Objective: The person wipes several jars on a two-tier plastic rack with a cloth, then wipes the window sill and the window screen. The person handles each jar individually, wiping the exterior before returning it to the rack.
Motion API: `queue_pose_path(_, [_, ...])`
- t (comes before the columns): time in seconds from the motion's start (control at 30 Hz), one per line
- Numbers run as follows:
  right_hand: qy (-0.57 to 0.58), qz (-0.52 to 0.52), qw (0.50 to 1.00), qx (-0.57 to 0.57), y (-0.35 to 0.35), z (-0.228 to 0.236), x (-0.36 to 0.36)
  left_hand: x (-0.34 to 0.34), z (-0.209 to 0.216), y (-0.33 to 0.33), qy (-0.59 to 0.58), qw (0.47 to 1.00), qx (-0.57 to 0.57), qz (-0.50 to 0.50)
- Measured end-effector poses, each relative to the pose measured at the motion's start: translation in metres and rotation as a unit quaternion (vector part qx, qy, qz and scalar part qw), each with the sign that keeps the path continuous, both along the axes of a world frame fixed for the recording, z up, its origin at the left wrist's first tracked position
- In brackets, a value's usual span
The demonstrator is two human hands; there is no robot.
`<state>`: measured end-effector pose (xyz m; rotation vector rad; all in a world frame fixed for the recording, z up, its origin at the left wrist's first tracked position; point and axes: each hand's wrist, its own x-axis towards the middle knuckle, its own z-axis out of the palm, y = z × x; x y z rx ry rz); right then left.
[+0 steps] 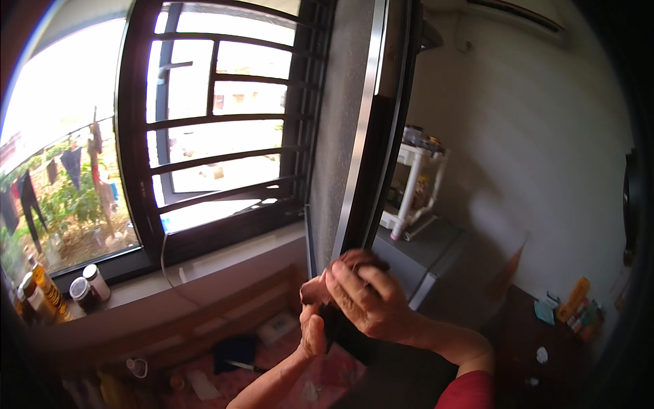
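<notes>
A dark-framed window sash or door panel [364, 177] with a silver edge strip stands swung toward me in the middle. Both hands are at its lower part, one on each side of the edge. My right hand [371, 307] has its fingers bent over a brown cloth [361, 258] pressed against the frame. Lower and to the left, my left hand [313, 330] grips a brown piece of cloth as well. Whether the two parts are one cloth is hidden by the fingers.
A barred window [225, 119] lies left, with bottles and jars [83, 293] on its sill [136, 290]. Behind the panel stand a grey fridge-like cabinet [419, 242] and a white shelf rack [412, 184]. Small items [575, 310] lie on a dark surface at the right.
</notes>
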<state>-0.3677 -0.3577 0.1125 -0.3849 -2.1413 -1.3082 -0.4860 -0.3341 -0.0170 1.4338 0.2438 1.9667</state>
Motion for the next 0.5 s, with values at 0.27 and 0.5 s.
queue_pose_path(0.27, [0.015, 0.02, 0.997, 0.069, -0.026, 0.082, -0.01, 0.012, 0.006, 0.003, 0.116, 0.986, 0.015, 0.117])
queue_pose_path(0.5, [0.043, -0.293, 0.921, 0.254, 0.021, 0.169, -0.011, 0.017, 0.02, -0.01, 0.185, 0.981, -0.047, -0.028])
